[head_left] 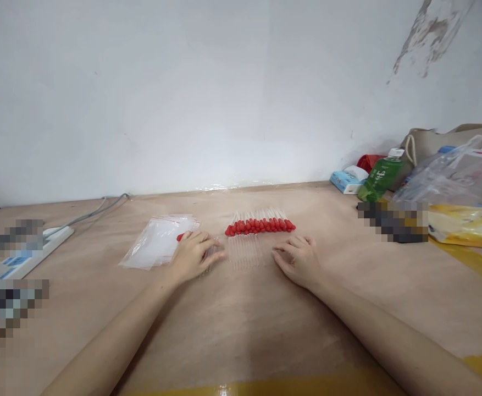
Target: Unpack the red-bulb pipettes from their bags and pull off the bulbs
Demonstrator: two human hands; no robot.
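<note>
My left hand (pixel 191 254) lies low over the table, fingers bent and thumb apart. A few clear thin tubes (pixel 208 266) show beneath its thumb, and a red rubber bulb (pixel 180 237) sticks out past its knuckles. Whether it presses on them I cannot tell. A row of clear thin tubes (pixel 244 253) lies side by side between my hands. Just behind is a bunch of droppers (pixel 261 224) with red bulbs, tubes pointing away. My right hand (pixel 300 259) rests right of the row, thumb and fingers apart, with nothing visible in it. Clear zip bags (pixel 152 245) lie partly behind my left hand.
On the left are a white power strip (pixel 59 239), a grey cable (pixel 92 213) and blurred-out items. A tissue pack (pixel 345 181), a green bottle (pixel 381 176), a plastic bag (pixel 438 176) and a yellow package (pixel 467 225) stand at right. A wall (pixel 183 99) closes the back.
</note>
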